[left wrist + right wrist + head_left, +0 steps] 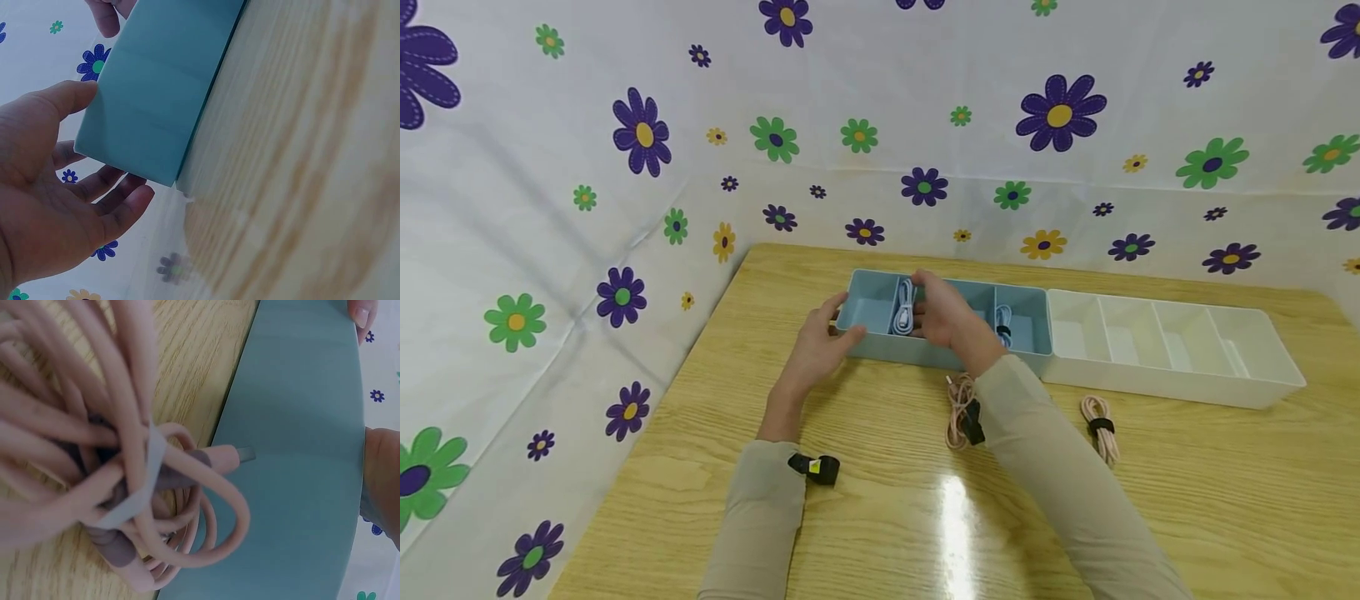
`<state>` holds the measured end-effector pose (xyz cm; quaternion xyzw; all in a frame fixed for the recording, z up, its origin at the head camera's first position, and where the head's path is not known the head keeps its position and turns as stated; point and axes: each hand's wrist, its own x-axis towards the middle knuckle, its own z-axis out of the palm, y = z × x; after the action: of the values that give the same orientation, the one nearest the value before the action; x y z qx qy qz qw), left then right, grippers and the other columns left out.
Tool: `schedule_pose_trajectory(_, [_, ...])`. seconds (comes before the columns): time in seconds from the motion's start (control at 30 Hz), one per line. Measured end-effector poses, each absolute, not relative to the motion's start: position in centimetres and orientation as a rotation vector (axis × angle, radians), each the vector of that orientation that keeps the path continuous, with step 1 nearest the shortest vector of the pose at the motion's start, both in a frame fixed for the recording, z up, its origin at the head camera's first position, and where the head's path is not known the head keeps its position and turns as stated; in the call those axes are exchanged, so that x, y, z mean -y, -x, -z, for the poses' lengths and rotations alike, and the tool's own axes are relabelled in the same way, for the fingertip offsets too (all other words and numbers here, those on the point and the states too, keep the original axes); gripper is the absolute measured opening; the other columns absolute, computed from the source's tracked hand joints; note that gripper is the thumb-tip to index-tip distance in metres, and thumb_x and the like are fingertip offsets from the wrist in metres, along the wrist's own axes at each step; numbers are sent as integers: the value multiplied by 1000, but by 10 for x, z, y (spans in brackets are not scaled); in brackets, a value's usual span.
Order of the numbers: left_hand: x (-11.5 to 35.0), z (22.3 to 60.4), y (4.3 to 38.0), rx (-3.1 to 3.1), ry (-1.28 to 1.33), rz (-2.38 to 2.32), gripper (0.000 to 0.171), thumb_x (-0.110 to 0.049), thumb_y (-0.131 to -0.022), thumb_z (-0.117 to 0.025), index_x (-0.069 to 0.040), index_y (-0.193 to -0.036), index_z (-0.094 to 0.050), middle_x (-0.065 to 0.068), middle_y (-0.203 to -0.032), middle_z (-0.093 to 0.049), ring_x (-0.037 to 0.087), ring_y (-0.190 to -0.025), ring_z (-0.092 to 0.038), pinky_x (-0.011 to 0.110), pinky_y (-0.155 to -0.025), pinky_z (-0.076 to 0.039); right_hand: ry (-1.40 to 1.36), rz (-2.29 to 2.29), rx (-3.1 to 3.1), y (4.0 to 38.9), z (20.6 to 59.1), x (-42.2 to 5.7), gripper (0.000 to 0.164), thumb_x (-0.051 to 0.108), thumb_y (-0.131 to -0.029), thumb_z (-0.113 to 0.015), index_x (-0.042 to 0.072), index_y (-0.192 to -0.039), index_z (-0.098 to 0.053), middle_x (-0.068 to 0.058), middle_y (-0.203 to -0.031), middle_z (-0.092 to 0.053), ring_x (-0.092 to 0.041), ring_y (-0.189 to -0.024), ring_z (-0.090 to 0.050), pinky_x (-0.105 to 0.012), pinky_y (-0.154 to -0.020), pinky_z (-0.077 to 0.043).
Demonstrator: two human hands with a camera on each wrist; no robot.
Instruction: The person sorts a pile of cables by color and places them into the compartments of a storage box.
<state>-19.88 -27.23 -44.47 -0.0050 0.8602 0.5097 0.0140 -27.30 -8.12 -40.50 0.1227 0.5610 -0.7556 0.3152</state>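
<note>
A light-blue divided storage box (887, 348) sits on the table. My left hand (820, 342) holds its left end, with the thumb on the front rim and the other fingers around the end wall. In the left wrist view the thumb touches the blue wall and the fingers spread below the corner. Inside the second compartment stands a coiled light-blue cable (904, 307). My right hand (947, 317) reaches over the front wall into the box, its fingers right beside that coil. Another blue cable (1004, 325) with a black tie lies further right, partly behind the right wrist.
A white divided box (1172, 382) adjoins the blue one on the right. In front lie a pink cable coil (958, 408), close under my right forearm, and a second pink cable coil (1099, 427) with a black strap. A flowered cloth (955, 158) hangs behind the wooden table (865, 517).
</note>
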Motion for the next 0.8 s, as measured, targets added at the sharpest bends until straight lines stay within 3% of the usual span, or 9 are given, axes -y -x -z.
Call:
schedule_pose_trajectory(0.4, [271, 442, 199, -2679, -5, -1594, 67, -26, -100, -61, -11, -156, -30, 22, -140, -40, 34, -114, -48, 47, -98, -45, -335, 1969, -1458, 276, 402, 78, 53, 42, -108, -31, 20, -157, -27, -24, -163, -6, -41, -149, -10, -56, -119, -10])
schedule_pose_trajectory(0.8, [273, 446, 200, -2686, -9, -1588, 66, -27, -100, -61, -11, -156, -30, 21, -140, -39, 33, -114, -47, 47, -99, -44, -289, 1900, -1543, 276, 405, 84, 61, 37, -108, -35, 18, -161, -11, -26, -163, -3, -39, -149, -7, -50, -120, -9])
